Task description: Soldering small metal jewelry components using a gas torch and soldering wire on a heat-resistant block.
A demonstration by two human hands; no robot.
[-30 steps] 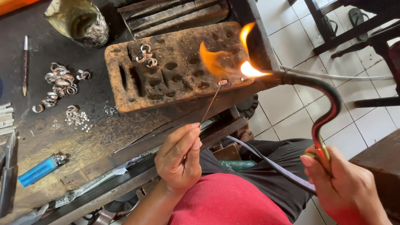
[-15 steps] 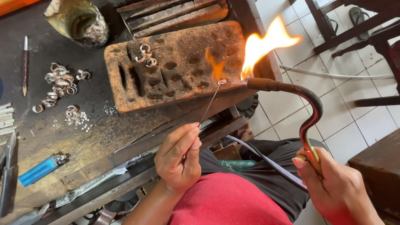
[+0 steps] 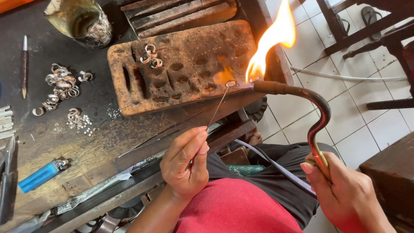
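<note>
My left hand [image 3: 186, 162] pinches a thin metal rod [image 3: 217, 105] whose tip touches a small silver ring [image 3: 230, 83] lying on the right end of a pitted brown soldering block [image 3: 181, 64]. My right hand [image 3: 345, 194] grips the handle of a curved gas torch [image 3: 310, 112]. The torch's nozzle sits just right of the ring, and its orange flame [image 3: 274, 39] rises up and to the right, away from the block. A few more silver rings [image 3: 151, 56] rest on the block's upper left.
A pile of silver rings [image 3: 62, 86] and small bits [image 3: 79, 121] lie on the dark bench [image 3: 103, 133]. A blue lighter [image 3: 41, 174], a pen-like tool [image 3: 24, 64], a dented metal cup [image 3: 82, 21] and pliers [image 3: 7, 181] are at the left. Tiled floor [image 3: 345, 86] and chair legs are at the right.
The torch has lowered and pulled slightly left toward the ring. Its flame, first blowing left over the block, now stands upward to the right. My left hand keeps the rod in place.
</note>
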